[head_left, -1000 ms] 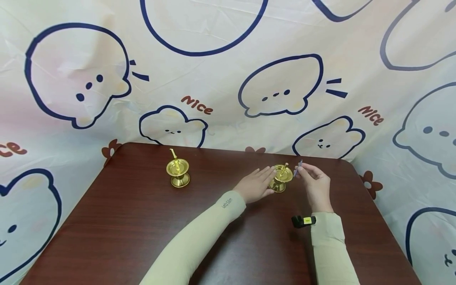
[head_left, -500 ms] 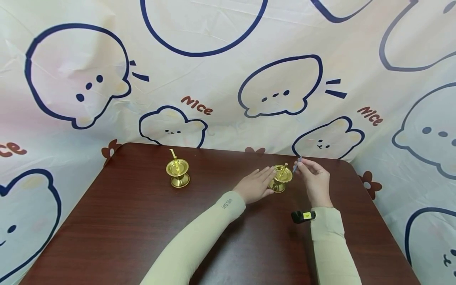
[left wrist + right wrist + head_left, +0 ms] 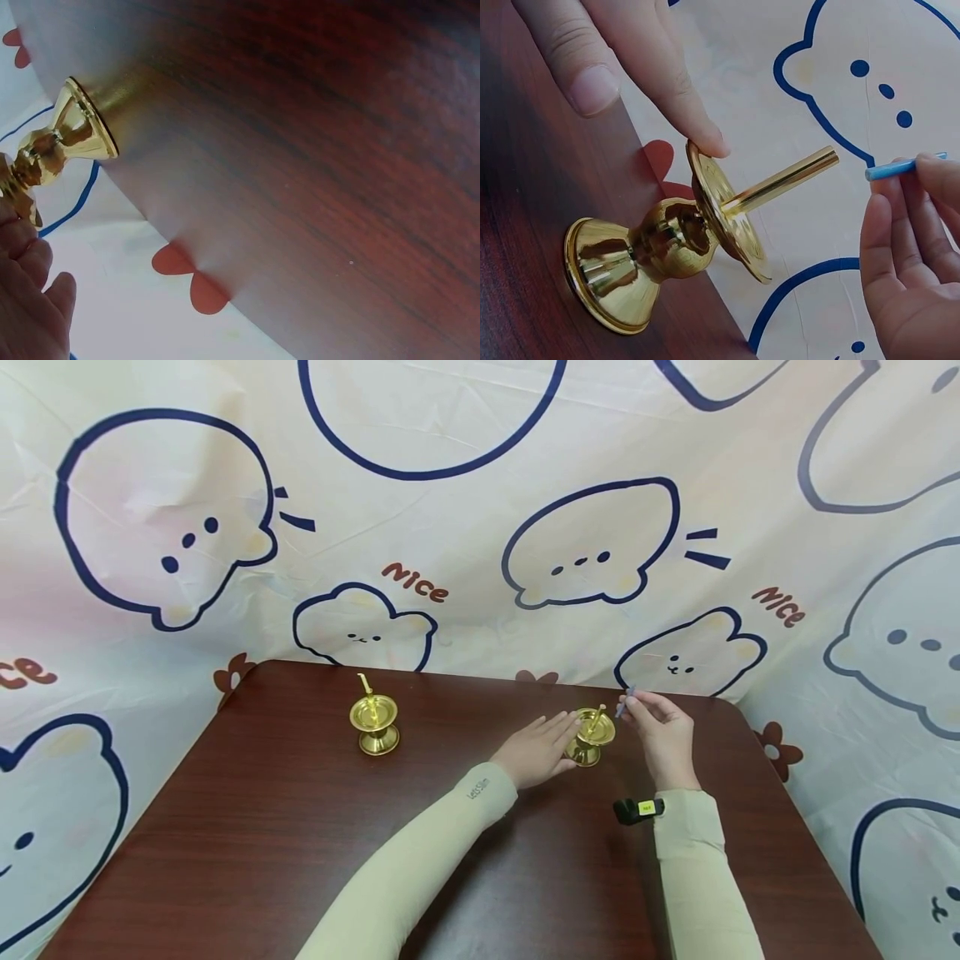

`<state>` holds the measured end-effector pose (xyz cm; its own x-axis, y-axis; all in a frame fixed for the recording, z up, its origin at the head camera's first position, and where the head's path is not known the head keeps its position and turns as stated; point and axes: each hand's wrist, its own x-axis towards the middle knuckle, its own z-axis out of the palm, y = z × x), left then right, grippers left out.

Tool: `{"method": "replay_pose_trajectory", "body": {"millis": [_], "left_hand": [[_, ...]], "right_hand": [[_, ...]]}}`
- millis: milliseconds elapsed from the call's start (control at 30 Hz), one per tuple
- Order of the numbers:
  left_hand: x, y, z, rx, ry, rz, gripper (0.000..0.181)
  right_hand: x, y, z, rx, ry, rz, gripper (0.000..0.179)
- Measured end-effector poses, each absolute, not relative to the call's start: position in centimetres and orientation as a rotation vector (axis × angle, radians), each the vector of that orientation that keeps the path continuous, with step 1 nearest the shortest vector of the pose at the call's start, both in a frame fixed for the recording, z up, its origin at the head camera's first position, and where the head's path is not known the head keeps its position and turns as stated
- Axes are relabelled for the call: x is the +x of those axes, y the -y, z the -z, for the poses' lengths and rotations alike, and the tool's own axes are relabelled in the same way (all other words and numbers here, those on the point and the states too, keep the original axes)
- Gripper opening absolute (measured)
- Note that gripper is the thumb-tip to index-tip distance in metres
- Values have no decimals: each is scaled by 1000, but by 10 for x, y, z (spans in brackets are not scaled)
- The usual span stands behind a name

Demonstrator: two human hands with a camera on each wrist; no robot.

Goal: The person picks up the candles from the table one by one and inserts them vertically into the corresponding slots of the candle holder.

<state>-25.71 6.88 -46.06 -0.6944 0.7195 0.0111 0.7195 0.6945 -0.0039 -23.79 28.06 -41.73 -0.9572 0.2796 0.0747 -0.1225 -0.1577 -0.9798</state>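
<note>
A brass candle holder [image 3: 597, 727] with a round dish and an upright tube stands near the table's back right. My left hand [image 3: 534, 752] has its fingers extended against the left side of the dish; in the right wrist view a fingertip touches the dish's rim [image 3: 744, 244]. Just right of the holder, my right hand [image 3: 666, 743] pinches a thin blue candle [image 3: 891, 171] between thumb and fingers. The candle's free end points toward the holder's tube [image 3: 784, 180], with a small gap between them. In the left wrist view the holder's dish is partly cut off.
A second brass holder [image 3: 378, 739] stands at the back left, with a thin yellow candle [image 3: 364, 683] rising from it. The dark wooden table [image 3: 247, 827] ends at a cartoon-printed cloth [image 3: 465, 527] behind and at the sides.
My right hand has moved slightly up and away over the table, carrying the blue candle. My left hand and both holders have stayed in place.
</note>
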Motion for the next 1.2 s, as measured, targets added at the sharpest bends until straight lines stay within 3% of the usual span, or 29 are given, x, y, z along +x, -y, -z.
{"method": "replay_pose_trajectory", "body": {"millis": [167,400,667,1200], "left_hand": [[-258,-69,463,-1223,2859,-8,70],[-258,-69,464,-1221,2855,0,70],[-257,-69,461,-1221,2877,7,70],[-256,-70,458,-1216,2893,-28,70]], "right_hand": [[-241,-279,416,-158,1833,-2204,22],[-245,-276,414,-125,1853,-2199,34],[-249,-275,415,-113,1857,-2195,17],[-246,-267,405,-78,1833,-2255,12]]}}
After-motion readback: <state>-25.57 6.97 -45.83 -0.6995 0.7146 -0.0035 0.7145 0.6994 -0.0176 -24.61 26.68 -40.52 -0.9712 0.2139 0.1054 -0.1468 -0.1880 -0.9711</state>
